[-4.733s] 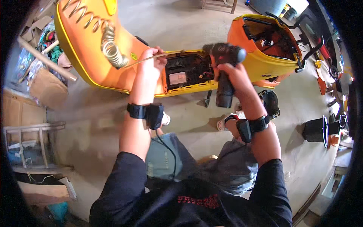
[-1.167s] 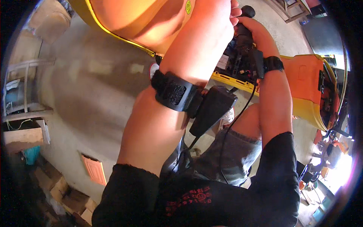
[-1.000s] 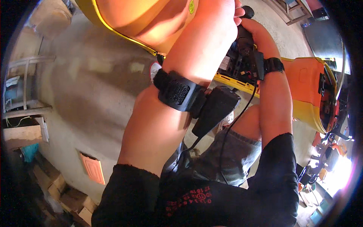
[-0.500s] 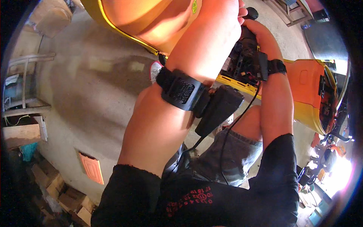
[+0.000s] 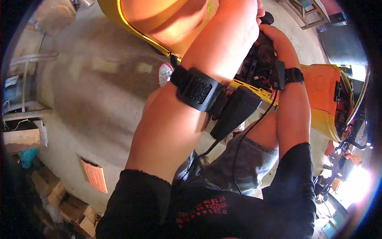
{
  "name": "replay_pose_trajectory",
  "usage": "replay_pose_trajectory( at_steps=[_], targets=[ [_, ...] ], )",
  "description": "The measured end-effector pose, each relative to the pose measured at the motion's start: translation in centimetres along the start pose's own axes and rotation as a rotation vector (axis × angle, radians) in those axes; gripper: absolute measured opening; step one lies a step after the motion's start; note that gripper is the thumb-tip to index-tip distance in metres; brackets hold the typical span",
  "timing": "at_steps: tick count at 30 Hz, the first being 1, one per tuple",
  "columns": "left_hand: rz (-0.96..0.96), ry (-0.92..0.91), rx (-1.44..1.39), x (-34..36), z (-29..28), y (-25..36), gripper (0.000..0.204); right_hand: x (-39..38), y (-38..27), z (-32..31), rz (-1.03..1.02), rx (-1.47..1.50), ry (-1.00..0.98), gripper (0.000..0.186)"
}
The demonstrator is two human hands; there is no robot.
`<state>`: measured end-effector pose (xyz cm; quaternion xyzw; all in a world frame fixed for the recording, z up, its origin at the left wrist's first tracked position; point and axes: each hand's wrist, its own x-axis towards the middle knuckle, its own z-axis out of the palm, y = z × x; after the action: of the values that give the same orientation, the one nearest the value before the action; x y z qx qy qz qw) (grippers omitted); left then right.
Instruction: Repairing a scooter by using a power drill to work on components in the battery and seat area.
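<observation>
Both my arms reach to the top of the view, over a yellow-bodied machine with a dark, open inside (image 5: 254,65) full of black parts and wires. My left hand (image 5: 259,11) is mostly cut off by the top edge; a few curled fingers show beside a round black knob-like part (image 5: 267,18). What they hold is hidden. Just below, my right hand (image 5: 272,35) bends around the side of a black part (image 5: 264,49), its fingertips out of sight. Black straps with boxy devices sit on the left forearm (image 5: 199,91) and the right wrist (image 5: 293,75).
A large orange-and-yellow cover (image 5: 159,24) stands up at the upper left. More orange and yellow bodywork (image 5: 320,87) extends right. An orange panel (image 5: 94,175) lies on the concrete floor. Cardboard boxes (image 5: 73,209) are at lower left; a wooden frame (image 5: 304,14) stands at upper right.
My forearms and the machine have shifted slightly to the right and down in the picture. Both hands keep about the same place on the machine.
</observation>
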<state>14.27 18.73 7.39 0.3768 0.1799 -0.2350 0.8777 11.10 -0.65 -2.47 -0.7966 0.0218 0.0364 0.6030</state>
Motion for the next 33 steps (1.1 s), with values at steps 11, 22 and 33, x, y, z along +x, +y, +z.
replay_pose_trajectory(
  at_steps=[11,22,33],
  targets=[
    [0.000,-0.128,0.082,1.0,-0.1,-1.2,0.005,-6.2,-3.3,-3.0,0.573,0.081,0.185,0.019],
    [-0.090,-0.372,0.486,9.1,-3.4,-3.9,0.014,-20.3,-4.0,1.1,0.363,-0.468,-0.017,0.040],
    [0.315,-0.201,1.762,9.8,-8.9,-12.4,0.028,-26.4,0.6,6.2,0.208,-0.865,-0.428,0.074]
  ],
)
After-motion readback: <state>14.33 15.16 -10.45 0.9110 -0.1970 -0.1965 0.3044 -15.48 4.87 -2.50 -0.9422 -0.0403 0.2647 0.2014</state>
